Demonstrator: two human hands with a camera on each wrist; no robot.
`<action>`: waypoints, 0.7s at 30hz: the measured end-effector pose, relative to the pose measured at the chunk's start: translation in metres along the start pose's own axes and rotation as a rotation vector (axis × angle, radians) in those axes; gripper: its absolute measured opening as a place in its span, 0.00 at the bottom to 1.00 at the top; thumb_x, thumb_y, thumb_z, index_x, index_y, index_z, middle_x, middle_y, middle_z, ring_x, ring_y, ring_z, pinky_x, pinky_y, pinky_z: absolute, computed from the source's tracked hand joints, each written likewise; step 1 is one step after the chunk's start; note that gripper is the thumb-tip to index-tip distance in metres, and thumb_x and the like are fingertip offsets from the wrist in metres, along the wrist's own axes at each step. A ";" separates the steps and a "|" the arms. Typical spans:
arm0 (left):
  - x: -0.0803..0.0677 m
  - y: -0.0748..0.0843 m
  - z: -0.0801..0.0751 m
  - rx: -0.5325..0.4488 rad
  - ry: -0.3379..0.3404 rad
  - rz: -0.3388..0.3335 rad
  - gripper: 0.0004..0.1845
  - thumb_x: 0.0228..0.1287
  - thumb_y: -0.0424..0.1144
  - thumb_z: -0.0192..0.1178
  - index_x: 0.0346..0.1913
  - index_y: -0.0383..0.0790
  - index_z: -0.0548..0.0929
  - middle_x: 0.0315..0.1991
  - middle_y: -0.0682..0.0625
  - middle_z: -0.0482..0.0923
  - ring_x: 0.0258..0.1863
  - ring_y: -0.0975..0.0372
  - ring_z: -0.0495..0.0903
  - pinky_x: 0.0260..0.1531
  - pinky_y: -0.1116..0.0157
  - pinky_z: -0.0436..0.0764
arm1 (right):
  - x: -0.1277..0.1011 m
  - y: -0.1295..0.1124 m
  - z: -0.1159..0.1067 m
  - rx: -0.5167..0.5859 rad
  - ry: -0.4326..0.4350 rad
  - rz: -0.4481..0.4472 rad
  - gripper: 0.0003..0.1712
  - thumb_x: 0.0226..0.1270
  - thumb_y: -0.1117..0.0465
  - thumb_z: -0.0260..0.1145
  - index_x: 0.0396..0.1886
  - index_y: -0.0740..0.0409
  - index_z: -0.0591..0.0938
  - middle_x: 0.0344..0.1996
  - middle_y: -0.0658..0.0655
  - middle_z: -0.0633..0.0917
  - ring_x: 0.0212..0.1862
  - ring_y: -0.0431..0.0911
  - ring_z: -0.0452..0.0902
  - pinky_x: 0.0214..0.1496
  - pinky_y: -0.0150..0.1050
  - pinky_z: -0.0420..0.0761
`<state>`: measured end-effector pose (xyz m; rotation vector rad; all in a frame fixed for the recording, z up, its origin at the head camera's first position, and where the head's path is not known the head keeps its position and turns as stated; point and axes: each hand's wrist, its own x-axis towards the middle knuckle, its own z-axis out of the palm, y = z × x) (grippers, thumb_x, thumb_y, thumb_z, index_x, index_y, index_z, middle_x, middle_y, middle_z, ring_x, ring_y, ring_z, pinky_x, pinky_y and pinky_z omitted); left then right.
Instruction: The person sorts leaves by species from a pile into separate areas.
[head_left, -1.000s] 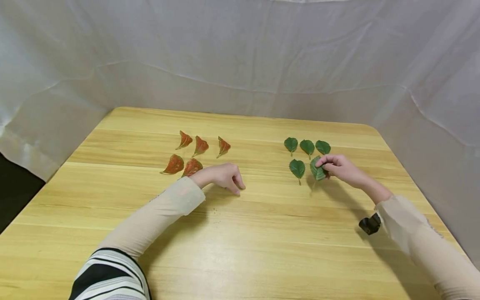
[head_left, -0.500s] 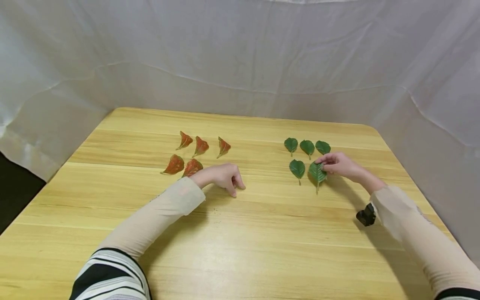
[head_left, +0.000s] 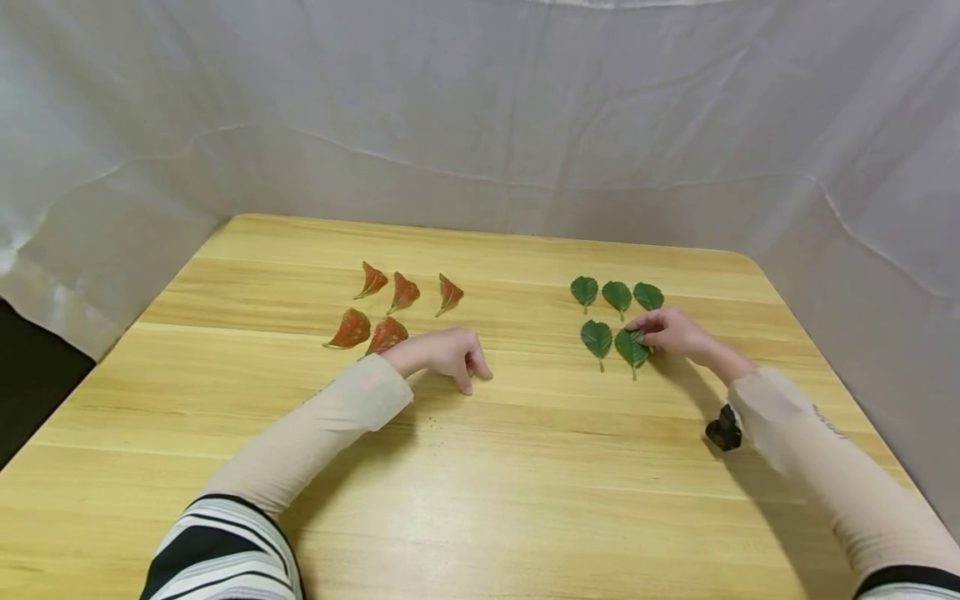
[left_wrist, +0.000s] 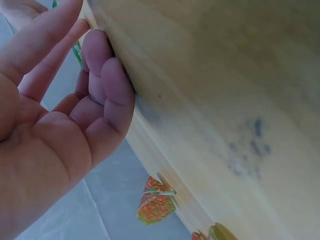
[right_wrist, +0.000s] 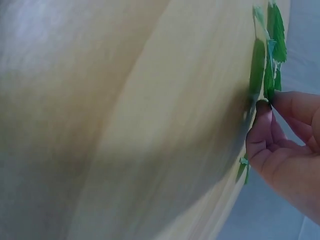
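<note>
My right hand [head_left: 678, 333] pinches a green leaf [head_left: 630, 350] by its edge, low over the table, with its stem toward me. Just left of it lies another green leaf [head_left: 596, 337], and several more sit in a row behind. In the right wrist view the thumb and forefinger meet at the leaf [right_wrist: 269, 75]. My left hand [head_left: 450, 354] rests on the table, fingers loosely bent and holding nothing. Beside its wrist is a red leaf [head_left: 387, 333], partly covered by the forearm. Another red leaf [left_wrist: 156, 202] shows in the left wrist view.
The wooden table [head_left: 480, 492] fills the lower view, with a pale curtain [head_left: 480, 125] behind and at the sides. More red leaves [head_left: 404, 292] lie at the left back. A black device [head_left: 724, 429] is at my right wrist.
My right hand has lowered the green leaf, turned it flatter and shifted it slightly left toward its neighbour. The left hand has stayed put, with only its fingers shifting slightly.
</note>
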<state>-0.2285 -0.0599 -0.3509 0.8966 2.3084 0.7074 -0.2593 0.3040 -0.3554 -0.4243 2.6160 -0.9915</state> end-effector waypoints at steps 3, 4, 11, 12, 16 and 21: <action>0.000 -0.001 0.001 -0.015 0.013 -0.001 0.17 0.41 0.23 0.68 0.40 0.33 0.83 0.21 0.51 0.79 0.13 0.68 0.62 0.16 0.75 0.64 | 0.000 -0.001 0.002 -0.013 0.017 0.001 0.16 0.57 0.77 0.55 0.46 0.78 0.74 0.38 0.70 0.78 0.27 0.43 0.69 0.25 0.34 0.72; -0.001 -0.001 0.001 -0.016 0.015 -0.001 0.17 0.41 0.23 0.68 0.39 0.33 0.83 0.19 0.51 0.78 0.13 0.68 0.61 0.15 0.75 0.63 | 0.000 -0.001 0.002 -0.021 0.022 0.002 0.15 0.57 0.77 0.56 0.46 0.78 0.74 0.38 0.70 0.78 0.28 0.44 0.70 0.26 0.34 0.72; -0.002 -0.002 0.001 -0.021 0.023 0.009 0.16 0.41 0.22 0.67 0.38 0.33 0.83 0.18 0.51 0.78 0.11 0.68 0.61 0.15 0.75 0.63 | -0.002 -0.002 0.003 -0.094 0.081 0.017 0.14 0.59 0.71 0.59 0.44 0.75 0.76 0.38 0.67 0.78 0.38 0.51 0.73 0.34 0.35 0.73; -0.002 -0.002 0.001 -0.020 0.025 0.008 0.16 0.41 0.22 0.67 0.38 0.33 0.83 0.20 0.51 0.79 0.11 0.68 0.61 0.15 0.75 0.63 | -0.002 -0.003 0.003 -0.101 0.097 0.017 0.14 0.60 0.70 0.59 0.44 0.75 0.76 0.38 0.67 0.78 0.39 0.53 0.73 0.36 0.37 0.73; -0.002 -0.003 0.002 -0.005 0.034 0.014 0.16 0.41 0.23 0.68 0.38 0.34 0.84 0.31 0.49 0.82 0.13 0.68 0.62 0.16 0.75 0.64 | -0.006 -0.008 0.003 -0.103 0.163 0.028 0.15 0.63 0.65 0.58 0.45 0.74 0.76 0.40 0.68 0.78 0.42 0.56 0.72 0.43 0.44 0.72; -0.003 -0.002 0.002 0.024 0.026 0.036 0.15 0.42 0.27 0.69 0.38 0.34 0.84 0.31 0.50 0.82 0.15 0.68 0.63 0.18 0.75 0.65 | -0.011 -0.022 0.005 -0.111 0.209 0.019 0.17 0.64 0.62 0.57 0.45 0.73 0.76 0.40 0.67 0.78 0.42 0.56 0.72 0.43 0.47 0.72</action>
